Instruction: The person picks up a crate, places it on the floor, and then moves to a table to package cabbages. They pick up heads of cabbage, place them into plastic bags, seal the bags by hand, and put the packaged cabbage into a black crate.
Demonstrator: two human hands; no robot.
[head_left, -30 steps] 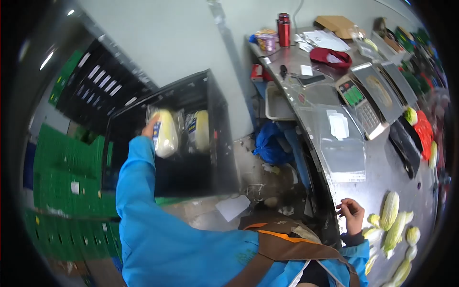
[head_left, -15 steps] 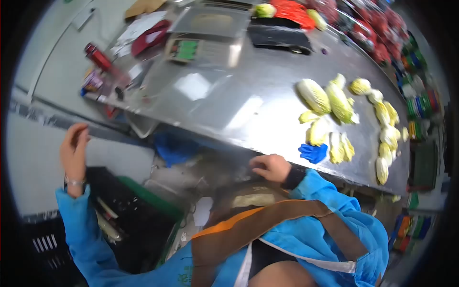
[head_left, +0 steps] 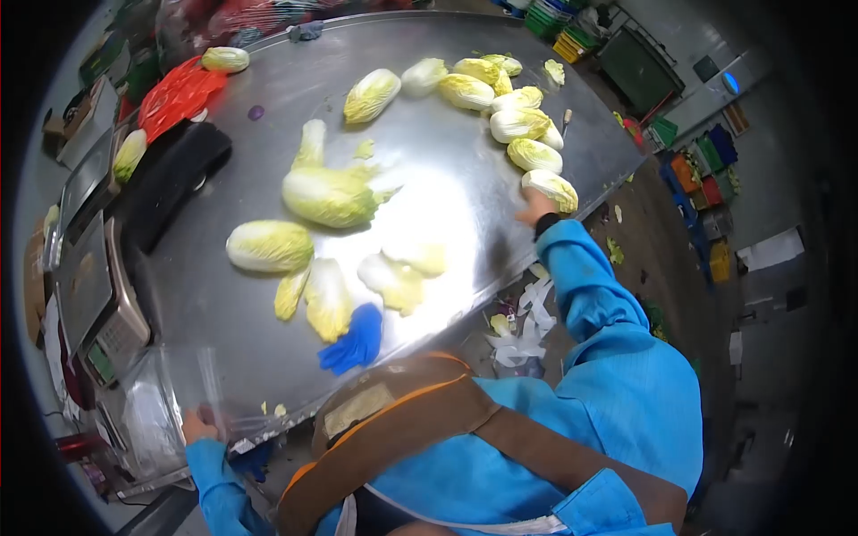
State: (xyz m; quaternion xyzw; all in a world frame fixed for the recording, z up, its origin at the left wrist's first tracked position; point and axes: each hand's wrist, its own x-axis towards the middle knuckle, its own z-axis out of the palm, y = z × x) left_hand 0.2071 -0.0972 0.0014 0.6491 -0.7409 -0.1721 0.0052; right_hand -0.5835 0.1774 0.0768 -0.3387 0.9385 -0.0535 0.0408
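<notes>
My right hand (head_left: 534, 206) reaches to the near end of a row of napa cabbages. Its fingers touch the nearest napa cabbage (head_left: 555, 188), and the thumb stands apart from it. At the lower left, my left hand (head_left: 198, 425) is beside a clear plastic bag (head_left: 159, 413) at the table edge. Blur and the bag's sheen obscure its fingers. Larger napa cabbages (head_left: 270, 247) and loose cabbage leaves (head_left: 328, 299) lie in the middle of the table. A blue glove (head_left: 353, 340) rests near the front edge.
The metal table (head_left: 447, 179) bears a weighing scale (head_left: 114, 322), a black object (head_left: 183, 165) and a red plastic bag (head_left: 181, 96) on its left. Fallen scraps and white strips (head_left: 527, 326) lie below the edge. Stacked crates (head_left: 706, 165) stand at the right.
My view has swung right. My right hand has stretched out to the end of the cabbage row. My left hand has come from beside the table to the plastic bag.
</notes>
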